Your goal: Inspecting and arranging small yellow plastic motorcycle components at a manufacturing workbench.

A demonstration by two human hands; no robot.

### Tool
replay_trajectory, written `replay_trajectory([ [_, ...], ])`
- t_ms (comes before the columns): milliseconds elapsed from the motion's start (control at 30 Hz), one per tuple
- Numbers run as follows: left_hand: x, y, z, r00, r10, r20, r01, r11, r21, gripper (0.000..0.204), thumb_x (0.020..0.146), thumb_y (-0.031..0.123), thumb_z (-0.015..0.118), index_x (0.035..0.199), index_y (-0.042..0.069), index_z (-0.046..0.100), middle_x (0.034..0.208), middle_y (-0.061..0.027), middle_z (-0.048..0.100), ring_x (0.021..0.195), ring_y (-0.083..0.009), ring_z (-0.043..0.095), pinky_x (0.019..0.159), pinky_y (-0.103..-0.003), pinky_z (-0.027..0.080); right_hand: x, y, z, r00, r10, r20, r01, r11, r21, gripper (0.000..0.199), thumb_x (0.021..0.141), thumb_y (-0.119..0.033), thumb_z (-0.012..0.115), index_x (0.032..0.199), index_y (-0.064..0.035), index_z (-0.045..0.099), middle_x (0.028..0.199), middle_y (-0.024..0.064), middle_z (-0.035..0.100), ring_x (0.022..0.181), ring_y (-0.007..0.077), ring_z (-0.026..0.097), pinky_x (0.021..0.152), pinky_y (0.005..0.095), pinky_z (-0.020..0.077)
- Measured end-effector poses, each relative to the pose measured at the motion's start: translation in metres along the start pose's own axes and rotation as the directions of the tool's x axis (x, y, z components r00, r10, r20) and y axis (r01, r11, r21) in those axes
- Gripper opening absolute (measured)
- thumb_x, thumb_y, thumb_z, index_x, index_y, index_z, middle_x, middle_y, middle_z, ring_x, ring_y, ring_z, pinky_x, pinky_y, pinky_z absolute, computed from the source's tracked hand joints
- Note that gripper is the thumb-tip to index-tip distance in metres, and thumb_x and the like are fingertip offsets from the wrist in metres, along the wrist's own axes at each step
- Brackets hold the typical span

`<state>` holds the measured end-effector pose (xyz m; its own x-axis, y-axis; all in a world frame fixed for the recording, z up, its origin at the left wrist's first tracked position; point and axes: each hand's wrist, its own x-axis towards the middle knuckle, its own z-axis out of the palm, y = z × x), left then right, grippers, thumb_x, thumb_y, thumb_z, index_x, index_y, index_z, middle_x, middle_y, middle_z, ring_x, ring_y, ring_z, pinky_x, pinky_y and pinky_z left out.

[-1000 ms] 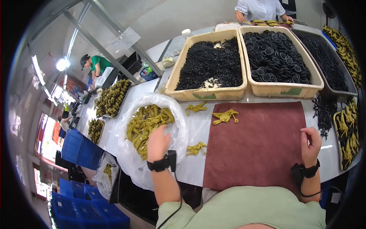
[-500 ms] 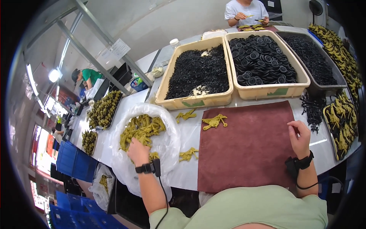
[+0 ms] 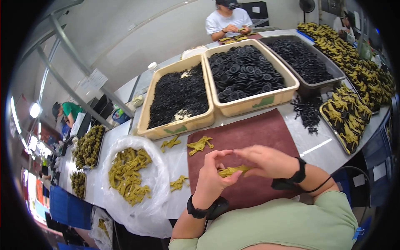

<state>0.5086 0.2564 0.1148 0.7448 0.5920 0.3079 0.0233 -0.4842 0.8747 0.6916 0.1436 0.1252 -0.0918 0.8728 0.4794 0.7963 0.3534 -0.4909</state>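
Observation:
Over the maroon mat [image 3: 248, 129], both my hands meet around an olive-yellow plastic toy part [image 3: 230, 171]. My left hand [image 3: 211, 179] grips its left end between thumb and curved fingers. From the right, my right hand [image 3: 268, 161] reaches across with fingertips near the left ones and takes the part's other end, which it partly hides. A similar olive-yellow piece [image 3: 200, 145] lies on the mat's upper left corner. Two more, a lower piece [image 3: 179, 183] and an upper piece [image 3: 170, 143], rest on the table between mat and plastic bag [image 3: 160, 204].
The open bag holds many yellow parts. Behind the mat stand a cream bin [image 3: 183, 130] of small black parts, another cream bin [image 3: 254, 104] of black wheels and a grey bin [image 3: 329, 79]. A tray [image 3: 348, 148] of yellow-and-black assemblies sits right. A co-worker [image 3: 227, 21] sits opposite.
My left hand has come out of the bag with a yellow part and moved right over the mat. My right hand has moved left to meet it. The view has shifted right.

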Motion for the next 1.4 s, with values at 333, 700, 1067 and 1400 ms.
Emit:
replay_trajectory([
  [333,0.008,-0.018,0.022,0.977,0.107,-0.184,-0.136,0.979,-0.152,0.046,0.094,0.023,0.056,0.129,0.001,0.037,0.123,-0.0146,0.052,0.101,-0.0193,0.055,0.088,-0.032,0.047,-0.013,0.017,0.023,0.809,0.399,0.431,-0.504,0.097,0.858,0.03,0.094,-0.013,0.057,0.117,0.0065,0.055,0.098,0.0098,0.064,0.083,0.0149,0.062,0.072,0.0287,0.0513],
  [700,0.004,-0.024,0.027,0.989,-0.003,0.148,0.082,0.843,-0.532,0.045,0.099,0.021,0.046,0.136,0.001,0.031,0.126,-0.0165,0.052,0.115,-0.0197,0.052,0.097,-0.031,0.042,-0.016,0.014,0.03,0.84,0.262,0.476,-0.511,0.084,0.856,0.027,0.097,-0.015,0.05,0.121,-0.0024,0.056,0.099,0.006,0.062,0.085,0.0107,0.059,0.075,0.0257,0.0489],
  [1067,0.008,-0.018,0.03,0.921,0.383,0.07,-0.371,0.809,0.455,0.079,0.071,0.035,0.076,0.129,-0.004,0.042,0.101,-0.0169,0.053,0.089,-0.0318,0.055,0.077,-0.039,0.048,-0.018,0.022,0.038,0.805,0.368,0.466,-0.537,0.117,0.835,0.028,0.099,-0.028,0.049,0.107,-0.0032,0.058,0.093,0.0018,0.06,0.081,0.0083,0.055,0.07,0.0231,0.045],
  [1400,0.001,-0.02,0.036,0.883,0.469,0.018,-0.41,0.752,0.516,0.066,0.07,0.026,0.073,0.124,-0.002,0.049,0.111,-0.0145,0.059,0.098,-0.0297,0.058,0.082,-0.039,0.045,-0.02,0.008,0.024,0.713,0.315,0.627,-0.542,-0.32,0.777,0.021,0.098,-0.014,0.047,0.113,-0.0012,0.053,0.097,0.0036,0.058,0.08,0.0122,0.056,0.072,0.0302,0.0486],
])
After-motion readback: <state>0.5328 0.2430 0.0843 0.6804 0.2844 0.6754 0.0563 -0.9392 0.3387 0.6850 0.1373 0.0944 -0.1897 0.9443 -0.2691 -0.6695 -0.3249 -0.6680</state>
